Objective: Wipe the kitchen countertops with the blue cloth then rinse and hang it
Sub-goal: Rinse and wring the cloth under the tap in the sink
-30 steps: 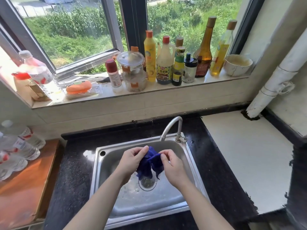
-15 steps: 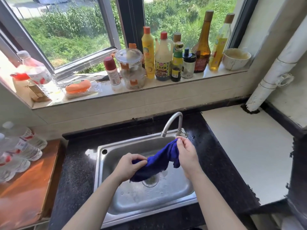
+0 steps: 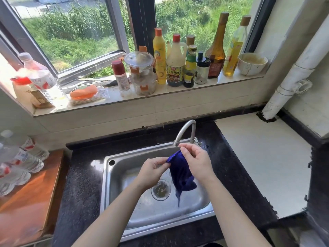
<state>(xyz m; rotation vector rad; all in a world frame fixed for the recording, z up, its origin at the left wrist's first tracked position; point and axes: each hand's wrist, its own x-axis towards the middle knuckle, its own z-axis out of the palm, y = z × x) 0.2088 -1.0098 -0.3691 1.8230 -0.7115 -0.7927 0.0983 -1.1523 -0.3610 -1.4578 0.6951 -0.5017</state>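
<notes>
We have the blue cloth [image 3: 179, 173] hanging over the sink [image 3: 114, 177], centre frame, just below the faucet [image 3: 185, 128] spout. Left hand [image 3: 152, 171] pinches its top corner; right hand [image 3: 196, 162] grips the upper edge beside it. Lower end dangles beside the drain [image 3: 161, 189].

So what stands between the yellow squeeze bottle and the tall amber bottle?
Head view: a red-capped jug, a small green-labelled bottle, a black-lidded jar, and a cork-topped bottle behind them.
</notes>
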